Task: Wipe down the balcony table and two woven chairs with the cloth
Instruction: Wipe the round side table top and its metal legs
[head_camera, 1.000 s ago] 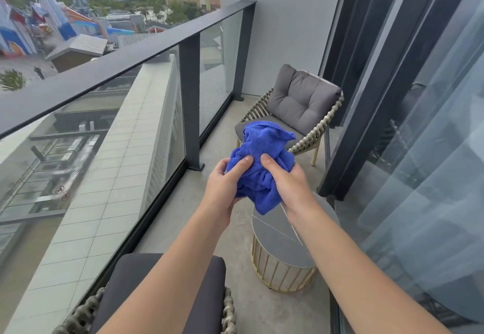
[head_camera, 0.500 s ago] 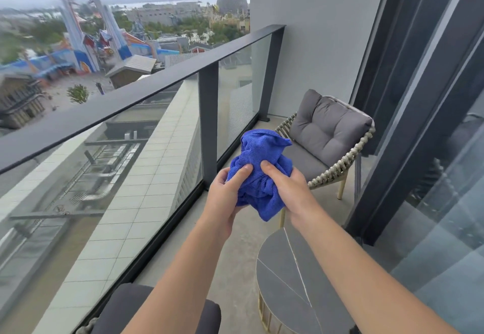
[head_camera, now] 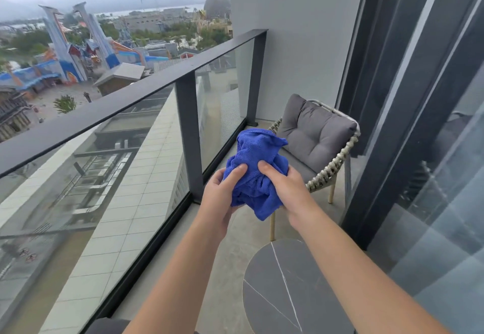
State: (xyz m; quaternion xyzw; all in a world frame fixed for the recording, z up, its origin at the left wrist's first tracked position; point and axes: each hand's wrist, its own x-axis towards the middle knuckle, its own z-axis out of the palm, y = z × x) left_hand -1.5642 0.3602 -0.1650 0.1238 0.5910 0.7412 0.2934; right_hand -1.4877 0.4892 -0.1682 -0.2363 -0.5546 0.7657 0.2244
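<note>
Since a second ago the view has tipped upward: the round grey marble-veined table (head_camera: 285,289) now sits low, below and just right of the hands, and the near chair's dark cushion (head_camera: 110,326) has slid to a sliver at the bottom edge. Both hands stay raised at the same grip. The left hand (head_camera: 220,197) and the right hand (head_camera: 285,189) hold the crumpled blue terry cloth (head_camera: 258,166) between them, thumbs pressed into its front, fingers curled behind. Its loose top edge stands above the thumbs; a corner hangs below the palms. Beyond the right hand stands the far woven rope chair with grey cushions (head_camera: 317,140). Left of the left hand runs the dark-railed glass balustrade (head_camera: 183,71).
</note>
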